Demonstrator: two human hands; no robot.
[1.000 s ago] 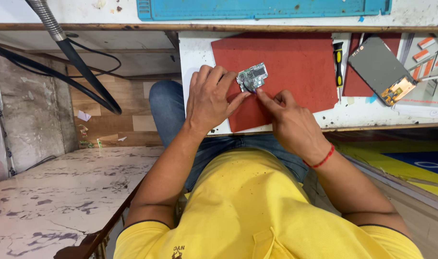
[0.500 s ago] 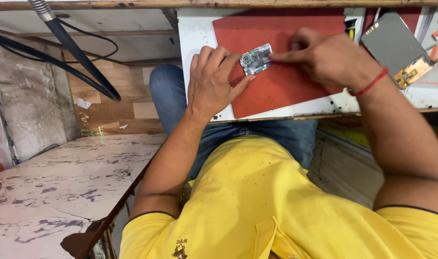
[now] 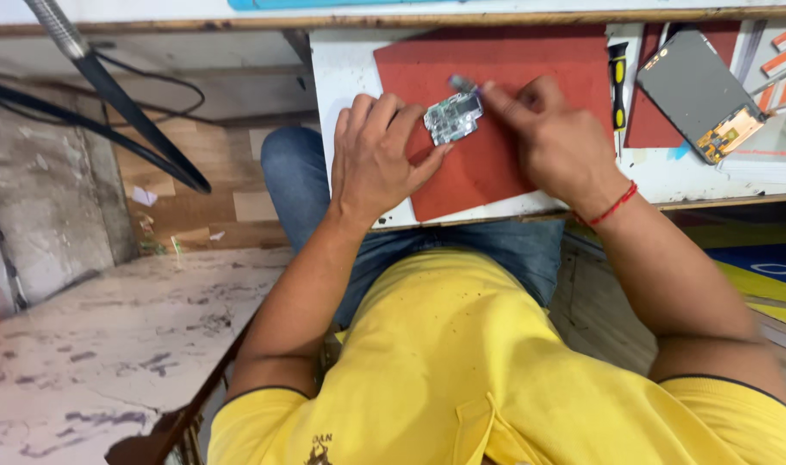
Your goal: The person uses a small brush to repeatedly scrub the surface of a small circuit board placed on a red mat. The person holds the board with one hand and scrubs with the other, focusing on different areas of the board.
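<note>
A small silver phone circuit board (image 3: pixel 452 118) is pinched at its left edge by the fingers of my left hand (image 3: pixel 377 155), just above a red work mat (image 3: pixel 531 65). My right hand (image 3: pixel 552 138) is beside the board's right end, its fingers closed on a thin dark tool (image 3: pixel 462 83) whose tip lies at the board's upper edge. What kind of tool it is stays blurred. Both forearms reach out from a yellow shirt over blue jeans.
An opened phone body (image 3: pixel 696 95) lies face down on a second red mat at the right, by a yellow-and-black screwdriver (image 3: pixel 618 82). Small parts sit at the far right edge (image 3: pixel 785 52). A black cable and metal arm (image 3: pixel 108 95) cross the left.
My right hand went out to the right across the mat and came back to the board with a thin tool in it. My left hand kept hold of the board.
</note>
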